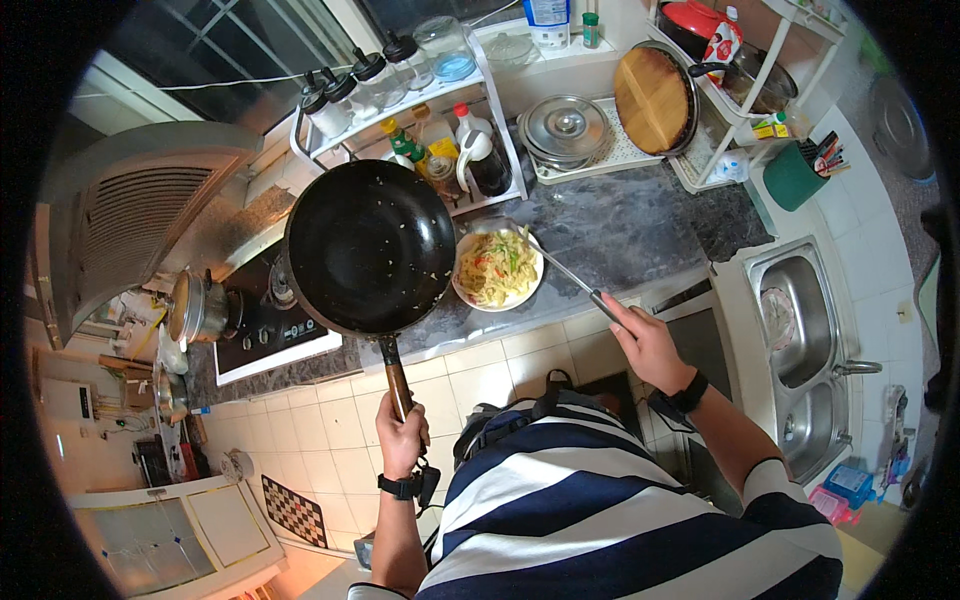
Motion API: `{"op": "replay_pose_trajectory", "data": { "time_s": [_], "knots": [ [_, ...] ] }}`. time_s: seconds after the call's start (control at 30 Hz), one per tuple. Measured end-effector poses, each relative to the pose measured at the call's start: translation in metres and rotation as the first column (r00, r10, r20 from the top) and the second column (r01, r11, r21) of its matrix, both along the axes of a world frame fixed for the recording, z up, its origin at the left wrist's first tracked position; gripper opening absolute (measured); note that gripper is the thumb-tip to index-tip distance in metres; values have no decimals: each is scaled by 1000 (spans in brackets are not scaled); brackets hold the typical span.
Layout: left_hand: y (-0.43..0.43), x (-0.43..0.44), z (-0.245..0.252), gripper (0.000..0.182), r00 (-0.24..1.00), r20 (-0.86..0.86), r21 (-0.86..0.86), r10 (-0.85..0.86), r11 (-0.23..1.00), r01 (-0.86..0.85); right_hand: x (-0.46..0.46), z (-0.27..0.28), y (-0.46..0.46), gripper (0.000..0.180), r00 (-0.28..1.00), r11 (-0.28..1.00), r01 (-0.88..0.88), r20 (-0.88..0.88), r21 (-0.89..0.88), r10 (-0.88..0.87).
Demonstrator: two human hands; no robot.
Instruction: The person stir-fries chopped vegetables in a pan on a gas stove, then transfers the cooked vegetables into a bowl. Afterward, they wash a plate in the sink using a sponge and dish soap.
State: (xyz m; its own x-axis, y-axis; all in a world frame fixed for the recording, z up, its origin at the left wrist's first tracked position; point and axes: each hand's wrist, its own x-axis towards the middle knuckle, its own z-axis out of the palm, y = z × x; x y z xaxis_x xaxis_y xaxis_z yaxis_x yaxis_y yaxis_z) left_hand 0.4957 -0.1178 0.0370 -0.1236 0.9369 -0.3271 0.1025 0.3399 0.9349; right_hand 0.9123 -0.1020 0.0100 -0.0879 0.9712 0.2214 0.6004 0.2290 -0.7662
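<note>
My left hand (402, 435) grips the brown handle of a black wok (369, 247), raised above the counter between the stove and a plate. Small food bits cling to the wok's inside. My right hand (651, 346) is closed on the dark grip of a metal spatula (559, 264), whose blade lies at the plate's far edge. On the white plate (534, 294) is a heap of pale yellow shredded food (491, 271) with green and red pieces.
A gas stove (259, 330) with a steel pot (199, 307) is at the left, under a range hood (142, 202). Behind the plate stands a white rack (517, 169) of bottles and jars. Lidded pans (564, 129) stand further right, beyond them a double sink (796, 322).
</note>
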Motion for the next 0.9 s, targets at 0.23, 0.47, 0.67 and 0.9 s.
{"op": "replay_pose_trajectory", "data": {
  "time_s": [0.23, 0.47, 0.67, 0.9],
  "knots": [
    [-12, -18, 3, 23, 997, 22, -20, 74, 997, -73, -11, -9, 1, 55, 982, 1000, 10, 188, -12, -7],
    [-7, -34, 9, 22, 953, 265, -48, 145, 989, -137, -78, 53, 20, 49, 946, 963, -105, -325, -247, 20],
    [4, -88, 5, 19, 873, 433, -81, 226, 974, -211, -205, 66, 74, 54, 586, 737, -565, -809, -371, 43],
    [70, -209, -3, 16, 814, 535, -90, 224, 974, -209, -393, 69, 161, 63, 470, 581, -719, -883, -380, 5]
  ]
}}
